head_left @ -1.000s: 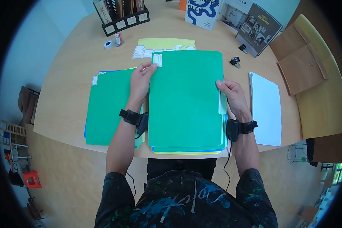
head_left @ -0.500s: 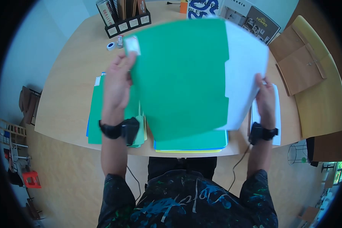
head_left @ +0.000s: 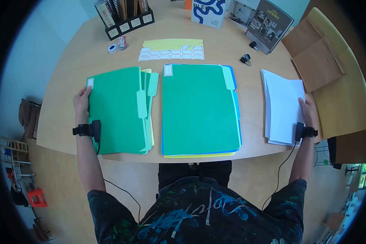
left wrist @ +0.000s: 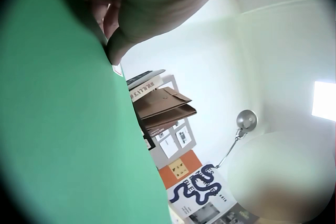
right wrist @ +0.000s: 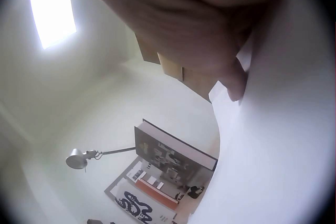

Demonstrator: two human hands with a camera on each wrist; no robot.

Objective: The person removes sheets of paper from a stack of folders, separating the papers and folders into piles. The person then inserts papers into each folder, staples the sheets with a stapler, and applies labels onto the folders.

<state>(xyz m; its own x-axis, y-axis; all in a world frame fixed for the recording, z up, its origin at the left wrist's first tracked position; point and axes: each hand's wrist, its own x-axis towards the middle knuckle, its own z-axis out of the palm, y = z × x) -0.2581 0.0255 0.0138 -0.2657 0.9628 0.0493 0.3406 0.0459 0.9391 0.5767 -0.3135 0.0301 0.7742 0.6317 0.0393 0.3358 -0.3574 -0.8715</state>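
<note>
My left hand (head_left: 82, 103) grips the left edge of a green file folder (head_left: 116, 110) on the left stack, its thumb on top just below a white label (head_left: 90, 83). The left wrist view shows that thumb (left wrist: 118, 48) against the green cover and other fingers behind the edge. On the right, my right hand (head_left: 308, 110) holds the right edge of a stack of white paper (head_left: 282, 105); the right wrist view has the thumb (right wrist: 236, 82) over the sheet. Between the hands lies another stack topped by a labelled green folder (head_left: 199, 110), with blue and yellow edges below.
A label sheet (head_left: 171, 53) lies behind the folders, near a tape roll (head_left: 112, 49) and a small box (head_left: 122, 42). Black clips (head_left: 245, 59), upright books (head_left: 269, 26) and a black file rack (head_left: 130, 25) stand farther back. Brown envelopes (head_left: 319, 65) sit at right.
My hands held a green folder raised over the middle with white paper showing beside it. They have parted: the left went left with the folder onto the left stack, the right to the paper stack.
</note>
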